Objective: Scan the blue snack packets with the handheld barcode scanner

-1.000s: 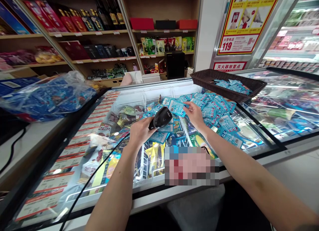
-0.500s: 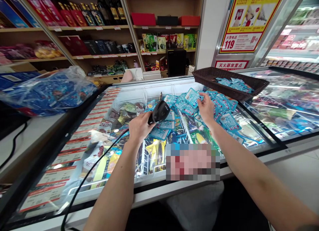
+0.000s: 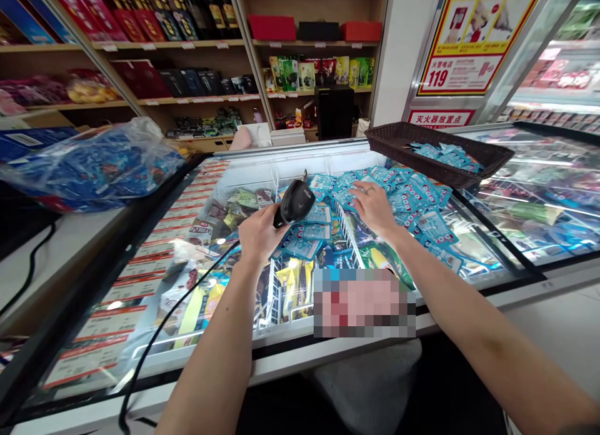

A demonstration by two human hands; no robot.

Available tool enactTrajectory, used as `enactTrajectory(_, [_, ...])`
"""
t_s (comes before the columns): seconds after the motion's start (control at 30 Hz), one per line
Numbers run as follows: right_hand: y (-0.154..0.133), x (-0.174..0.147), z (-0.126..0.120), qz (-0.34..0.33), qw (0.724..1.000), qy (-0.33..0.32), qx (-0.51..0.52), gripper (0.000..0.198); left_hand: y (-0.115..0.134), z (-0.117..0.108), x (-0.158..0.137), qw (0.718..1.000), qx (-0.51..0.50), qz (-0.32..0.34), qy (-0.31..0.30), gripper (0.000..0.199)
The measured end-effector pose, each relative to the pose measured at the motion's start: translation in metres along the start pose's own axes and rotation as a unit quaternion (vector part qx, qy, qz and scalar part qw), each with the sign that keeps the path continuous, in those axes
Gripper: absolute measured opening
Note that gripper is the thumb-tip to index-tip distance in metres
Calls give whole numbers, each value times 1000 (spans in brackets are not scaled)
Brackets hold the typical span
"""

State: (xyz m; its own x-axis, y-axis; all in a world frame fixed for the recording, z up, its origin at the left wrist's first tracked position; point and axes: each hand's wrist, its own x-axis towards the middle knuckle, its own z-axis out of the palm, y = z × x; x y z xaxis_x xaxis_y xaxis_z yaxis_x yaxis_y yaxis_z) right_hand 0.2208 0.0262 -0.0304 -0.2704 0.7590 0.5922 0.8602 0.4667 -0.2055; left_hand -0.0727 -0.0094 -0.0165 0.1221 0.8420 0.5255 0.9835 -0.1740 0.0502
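My left hand [image 3: 262, 235] is wrapped round the handle of a black corded barcode scanner [image 3: 299, 202], held over the glass top of the freezer. Its head points up and to the right, and the black cable trails down to the front left. Light blue flat packets [image 3: 415, 194] lie in a spread pile on the glass, and several more [image 3: 304, 241] lie below the scanner. My right hand [image 3: 374, 207] is over the left part of the pile, fingers stretched to the left with a ring on one. No packet shows in its grasp.
A brown woven basket [image 3: 435, 149] with similar blue packets stands at the back right. Wrapped ice creams fill the chest freezer [image 3: 272, 375] under the glass. Price labels [image 3: 135, 285] line its left side. A plastic-wrapped blue bundle [image 3: 94, 166] sits at left, and stocked shelves [image 3: 187, 44] stand behind.
The packet my right hand was lifting is out of its fingers, and that hand has moved left and lower over the pile. The scanner has shifted slightly left.
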Motion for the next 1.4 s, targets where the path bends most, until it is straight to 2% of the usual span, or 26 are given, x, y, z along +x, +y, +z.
enactTrajectory(0.13, [-22, 0, 15, -111, 986, -95, 78, 42, -1, 0, 0, 1000, -2, -4, 3, 42])
enactTrajectory(0.2, [-27, -2, 20, -141, 976, -130, 102, 42, -2, 0, 0, 1000, -3, -6, 3, 42])
enactTrajectory(0.33, [-31, -3, 19, -135, 971, -143, 133, 32, -3, 1, 1, 1000, -8, -7, 1, 43])
enactTrajectory(0.53, [-35, -3, 12, -86, 975, -137, 154, 34, -3, 2, 1, 1000, -13, -8, 6, 43])
enactTrajectory(0.63, [-38, -2, 14, -103, 972, -129, 167, 39, -4, 3, 0, 1000, -15, -8, 7, 43])
enactTrajectory(0.8, [-39, 1, 14, -123, 961, -185, 165, 48, -4, 4, 0, 1000, -8, -5, 3, 42])
enactTrajectory(0.97, [-39, 0, 12, -66, 964, -188, 177, 47, -4, 4, -1, 1000, -3, -2, 1, 42])
enactTrajectory(1.1, [-36, -1, 15, -11, 968, -154, 195, 68, -4, 3, -1, 1000, -8, -6, 1, 43])
enactTrajectory(1.17, [-33, 1, 14, 32, 964, -132, 228, 65, -5, 3, -1, 1000, -13, -4, 6, 43])
enactTrajectory(1.27, [-26, 7, 10, 110, 947, -92, 288, 42, -5, 3, -1, 1000, -12, 0, 11, 43])
enactTrajectory(1.33, [-18, 10, 8, 168, 925, -55, 336, 40, -4, 2, -1, 1000, -8, 3, 13, 42])
enactTrajectory(1.4, [-10, 12, 8, 224, 891, -7, 396, 40, -4, 3, -2, 1000, -7, 9, 11, 41])
